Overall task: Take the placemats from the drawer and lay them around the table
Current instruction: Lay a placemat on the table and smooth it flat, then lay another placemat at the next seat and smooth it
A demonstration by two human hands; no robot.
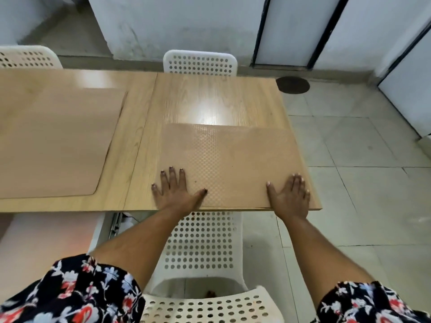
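A tan placemat with a fine dotted texture (233, 164) lies flat on the right end of the light wooden table (210, 99), at its near edge. My left hand (173, 190) presses flat on the mat's near left corner, fingers spread. My right hand (290, 197) presses flat on its near right corner, close to the table's right edge. Neither hand grips anything. A second, smooth tan placemat (56, 143) lies on the left part of the table. The drawer is hidden from view.
A white perforated plastic chair (200, 248) stands right below me under the table edge. Two more white chairs (200, 62) (28, 57) stand at the far side. A metal slide rail (115, 226) shows beneath the table. Tiled floor (361, 183) lies to the right.
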